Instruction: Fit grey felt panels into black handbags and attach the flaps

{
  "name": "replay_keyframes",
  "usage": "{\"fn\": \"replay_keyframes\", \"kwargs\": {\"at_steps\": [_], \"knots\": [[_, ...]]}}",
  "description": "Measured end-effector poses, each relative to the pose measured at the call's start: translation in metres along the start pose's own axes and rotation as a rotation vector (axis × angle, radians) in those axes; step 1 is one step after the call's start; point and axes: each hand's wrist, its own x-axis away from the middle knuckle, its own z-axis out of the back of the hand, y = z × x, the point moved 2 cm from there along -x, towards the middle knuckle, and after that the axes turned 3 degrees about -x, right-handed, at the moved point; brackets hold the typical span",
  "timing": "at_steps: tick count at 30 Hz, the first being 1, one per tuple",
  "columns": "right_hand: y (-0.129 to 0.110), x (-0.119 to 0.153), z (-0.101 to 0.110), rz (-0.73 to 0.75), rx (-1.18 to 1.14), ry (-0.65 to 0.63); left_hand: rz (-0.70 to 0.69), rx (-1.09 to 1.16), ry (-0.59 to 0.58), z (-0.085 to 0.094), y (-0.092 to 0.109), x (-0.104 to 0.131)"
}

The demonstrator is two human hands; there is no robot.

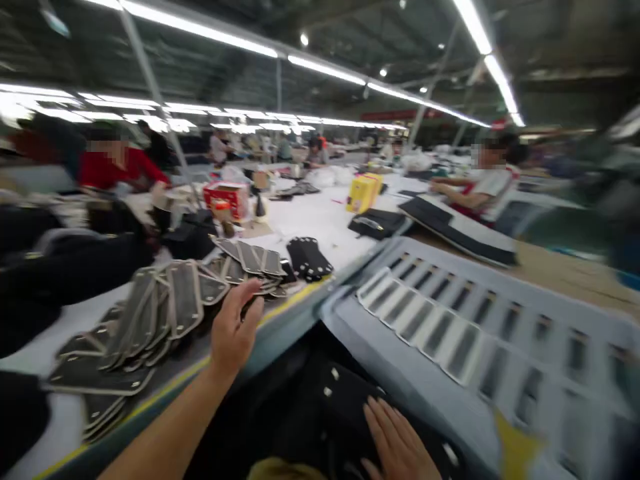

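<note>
My left hand is over the table's near edge, thumb and fingers apart with nothing visible between them. Just beyond it lies a heap of dark grey panels with light edging and small bright spots at the corners. A stack of black pieces with white spots sits a little farther off. My right hand rests palm down, fingers stretched out, on a black piece with white marks low in front of me. Part of that black piece is hidden under the hand.
Strips with dark rectangles lie on a grey cloth at the right. Farther back stand a red box and a yellow package. Dark material is piled at the left. Co-workers sit at both sides.
</note>
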Motion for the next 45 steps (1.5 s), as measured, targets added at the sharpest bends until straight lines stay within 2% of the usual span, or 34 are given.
{"fn": "replay_keyframes", "kwargs": {"at_steps": [3, 5, 6, 8, 11, 18, 25, 29, 35, 39, 45], "knots": [[0.0, 0.02, 0.024, -0.144, 0.144, -0.146, -0.498, -0.034, -0.542, -0.072, 0.029, 0.097], [-0.002, 0.029, 0.038, -0.232, 0.162, -0.195, -0.658, -0.087, -0.676, -0.103, 0.041, 0.151], [-0.003, 0.033, 0.043, -0.257, 0.162, -0.204, -0.703, -0.125, -0.717, -0.114, 0.043, 0.169], [-0.005, 0.039, 0.048, -0.289, 0.169, -0.198, -0.742, -0.208, -0.759, -0.129, 0.041, 0.183], [-0.008, 0.041, 0.042, -0.332, 0.175, -0.162, -0.787, -0.295, -0.811, -0.139, 0.034, 0.176], [-0.012, 0.019, 0.018, -0.4, 0.074, -0.19, -0.896, -0.335, -0.868, -0.144, 0.03, 0.164], [0.011, 0.05, 0.039, -0.34, 0.023, -0.251, -0.923, -0.237, -0.939, -0.123, 0.01, 0.139], [0.014, 0.059, 0.046, -0.333, 0.01, -0.257, -0.914, -0.225, -0.984, -0.114, 0.002, 0.131], [0.003, 0.046, 0.041, -0.328, -0.022, -0.194, -1.121, -0.122, -1.044, -0.119, 0.014, 0.142], [0.005, 0.047, 0.042, -0.317, -0.012, -0.191, -1.086, -0.123, -1.044, -0.124, 0.019, 0.149], [0.024, 0.073, 0.066, -0.283, 0.013, -0.269, -1.002, -0.133, -0.981, -0.114, 0.011, 0.137]]}}
